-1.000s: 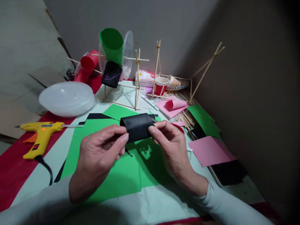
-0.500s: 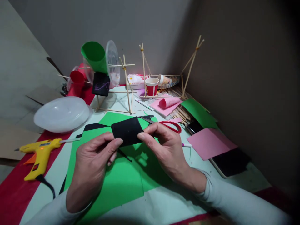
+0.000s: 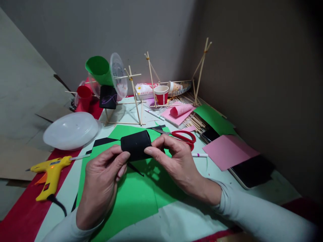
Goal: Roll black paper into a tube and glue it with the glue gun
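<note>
Both hands hold a rolled piece of black paper [image 3: 135,144] above a green paper sheet [image 3: 136,191] on the table. My left hand [image 3: 103,183] pinches its lower left edge with thumb and fingers. My right hand [image 3: 174,161] grips its right end, thumb on the front. The roll is curled into a short tube, lying roughly level. Red-handled scissors [image 3: 183,136] lie just behind my right hand.
A yellow glue gun [image 3: 50,169] with its cord lies at the left, by a clear plastic lid [image 3: 72,129]. Behind stand a stick frame [image 3: 133,97] with green, black and red paper cups, a red paper cup [image 3: 160,94], pink sheets [image 3: 228,151] and a phone [image 3: 252,173].
The black paper has curled tighter into a narrower tube between my hands. My head view has shifted, so the table items sit slightly differently in frame.
</note>
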Demonstrator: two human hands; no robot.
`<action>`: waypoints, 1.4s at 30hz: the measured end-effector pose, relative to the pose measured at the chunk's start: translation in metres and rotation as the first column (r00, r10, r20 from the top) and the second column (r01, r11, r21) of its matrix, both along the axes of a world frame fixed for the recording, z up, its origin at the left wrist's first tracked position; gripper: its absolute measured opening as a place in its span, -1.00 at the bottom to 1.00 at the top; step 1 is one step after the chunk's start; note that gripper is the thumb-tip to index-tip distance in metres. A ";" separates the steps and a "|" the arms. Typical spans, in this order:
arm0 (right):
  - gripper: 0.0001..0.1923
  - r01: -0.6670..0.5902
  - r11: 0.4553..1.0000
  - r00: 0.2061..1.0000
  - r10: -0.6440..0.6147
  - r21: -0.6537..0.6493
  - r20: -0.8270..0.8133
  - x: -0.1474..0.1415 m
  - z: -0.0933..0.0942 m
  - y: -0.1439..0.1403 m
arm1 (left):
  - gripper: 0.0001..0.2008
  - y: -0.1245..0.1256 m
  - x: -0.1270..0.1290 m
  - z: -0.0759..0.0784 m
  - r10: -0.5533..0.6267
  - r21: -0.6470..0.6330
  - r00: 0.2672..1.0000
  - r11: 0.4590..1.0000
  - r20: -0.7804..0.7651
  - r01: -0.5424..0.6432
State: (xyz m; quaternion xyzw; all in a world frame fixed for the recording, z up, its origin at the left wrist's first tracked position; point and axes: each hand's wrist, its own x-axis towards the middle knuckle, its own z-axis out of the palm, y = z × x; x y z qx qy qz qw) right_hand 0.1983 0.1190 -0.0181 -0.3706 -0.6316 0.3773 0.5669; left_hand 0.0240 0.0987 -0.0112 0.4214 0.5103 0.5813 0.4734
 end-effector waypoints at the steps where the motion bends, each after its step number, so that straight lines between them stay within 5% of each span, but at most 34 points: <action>1: -0.75 0.001 1.000 1.000 -0.001 0.020 0.013 0.000 0.000 0.000 | -0.80 0.001 0.001 0.002 -0.002 -0.020 0.999 1.000 0.042 0.003; 7: -0.86 0.040 0.978 0.992 -0.063 0.205 0.105 -0.001 -0.007 0.000 | -0.70 0.004 0.003 0.009 -0.002 -0.127 0.985 0.992 0.170 0.024; 15: -0.89 0.091 0.917 0.970 -0.169 0.387 0.173 0.001 -0.009 0.001 | -0.68 0.006 0.002 0.005 0.006 -0.113 0.978 0.993 0.207 0.018; 22: -0.91 0.107 0.927 0.977 -0.166 0.360 0.137 0.000 -0.007 0.000 | -0.63 0.007 0.001 0.006 0.045 -0.117 0.967 0.993 0.251 -0.015; 37: -0.96 0.046 0.809 0.949 -0.218 0.586 0.226 0.004 -0.001 -0.004 | -0.61 0.012 0.001 -0.002 -0.077 -0.306 0.881 0.920 0.466 0.243; 39: -0.96 0.034 0.815 0.954 -0.200 0.579 0.225 0.005 0.002 -0.004 | -0.71 0.013 0.001 -0.003 -0.080 -0.310 0.871 0.915 0.484 0.256; 42: -0.93 0.064 0.894 0.976 -0.148 0.443 0.158 0.009 0.009 -0.004 | -0.91 0.013 0.000 -0.002 -0.050 -0.328 0.860 0.912 0.508 0.247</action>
